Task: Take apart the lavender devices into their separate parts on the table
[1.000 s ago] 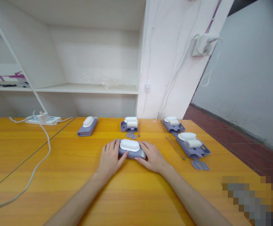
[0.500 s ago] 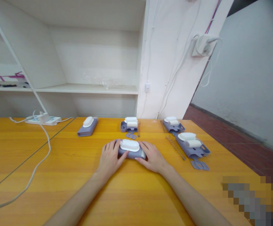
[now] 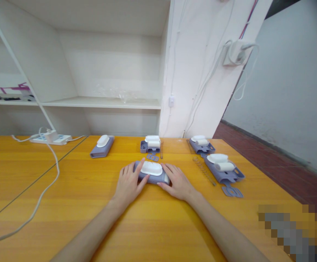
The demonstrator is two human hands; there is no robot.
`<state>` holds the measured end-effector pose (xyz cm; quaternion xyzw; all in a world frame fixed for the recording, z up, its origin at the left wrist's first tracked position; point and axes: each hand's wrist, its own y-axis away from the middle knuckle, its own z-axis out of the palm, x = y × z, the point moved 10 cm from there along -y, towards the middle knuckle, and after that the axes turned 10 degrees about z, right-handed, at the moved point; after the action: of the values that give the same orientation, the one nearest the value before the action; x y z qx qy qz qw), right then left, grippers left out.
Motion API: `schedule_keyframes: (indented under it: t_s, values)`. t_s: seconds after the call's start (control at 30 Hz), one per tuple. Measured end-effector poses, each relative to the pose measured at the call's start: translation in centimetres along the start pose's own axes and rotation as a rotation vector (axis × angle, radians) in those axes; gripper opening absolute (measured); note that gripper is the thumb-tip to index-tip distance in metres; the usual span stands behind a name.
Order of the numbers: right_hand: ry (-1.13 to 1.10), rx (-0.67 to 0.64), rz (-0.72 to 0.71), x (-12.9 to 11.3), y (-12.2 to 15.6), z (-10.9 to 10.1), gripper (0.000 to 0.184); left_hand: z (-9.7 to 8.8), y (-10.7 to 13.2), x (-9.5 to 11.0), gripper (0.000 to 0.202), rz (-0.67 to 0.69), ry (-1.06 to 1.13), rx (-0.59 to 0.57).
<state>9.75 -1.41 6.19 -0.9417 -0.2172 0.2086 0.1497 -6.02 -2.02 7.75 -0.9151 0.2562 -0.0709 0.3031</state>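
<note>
A grey-purple oblong case with a white bristled brush on top (image 3: 152, 171) lies on the orange wooden table (image 3: 147, 225), straight ahead of me. My left hand (image 3: 128, 185) cups its left end, thumb against the front edge and index finger raised onto the left end of the white brush. My right hand (image 3: 176, 182) cups its right end, fingers laid along the side and thumb at the front corner. Both hands are closed against the case, which stays on the table.
Similar purple cases with white parts lie behind: one at the left (image 3: 101, 146), one in the middle (image 3: 151, 144), two at the right (image 3: 201, 144) (image 3: 223, 167). Coiled springs (image 3: 204, 170) and small purple frames (image 3: 231, 191) lie beside them. A power strip (image 3: 51, 138) and its white cable (image 3: 46, 183) lie on the left.
My left index finger has lifted from the table onto the left end of the white brush. The case and my right hand have stayed in place.
</note>
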Motion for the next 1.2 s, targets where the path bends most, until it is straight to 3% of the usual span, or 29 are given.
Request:
schedule_keyframes:
  t_s: [0.87, 1.2]
  values:
    - [0.014, 0.003, 0.012, 0.4, 0.0, 0.3, 0.068, 0.9, 0.3, -1.0, 0.051, -0.044, 0.03, -0.018]
    - [0.014, -0.01, 0.015, 0.2, 0.0, 0.2, 0.067, 0.1, -0.1, 0.1, 0.054, 0.012, -0.002, -0.024]
